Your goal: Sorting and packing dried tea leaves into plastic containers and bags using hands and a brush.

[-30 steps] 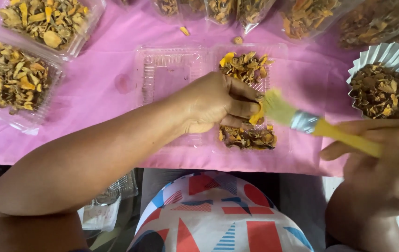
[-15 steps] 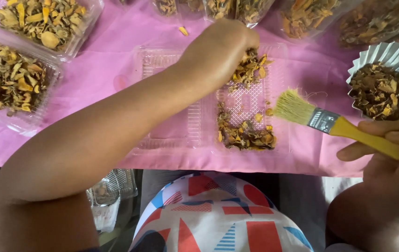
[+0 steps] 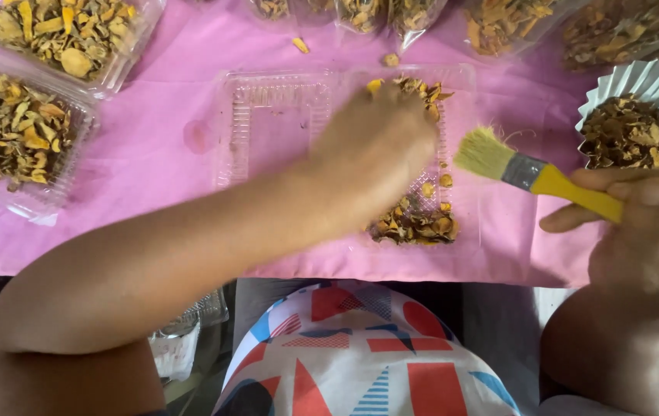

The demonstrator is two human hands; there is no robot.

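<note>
Our left hand [image 3: 372, 146], blurred so we cannot tell its grip, lies over the dried pieces [image 3: 414, 223] in the clear tray [image 3: 268, 115], while our right hand [image 3: 637, 231], at three o'clock, clasps the brush [image 3: 533, 173], whose bristles could flick crumbs onto the pink cloth [image 3: 152, 154].

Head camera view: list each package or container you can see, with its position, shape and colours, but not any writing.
Open clear plastic clamshell: centre, on pink cloth, holding yellow-brown dried pieces; left hand over it.
Two clear plastic trays: far left, full of dried pieces.
Clear plastic bags: top edge, same contents.
White fluted paper cup: right, brown pieces inside.
Right hand holds a yellow-handled brush.
</note>
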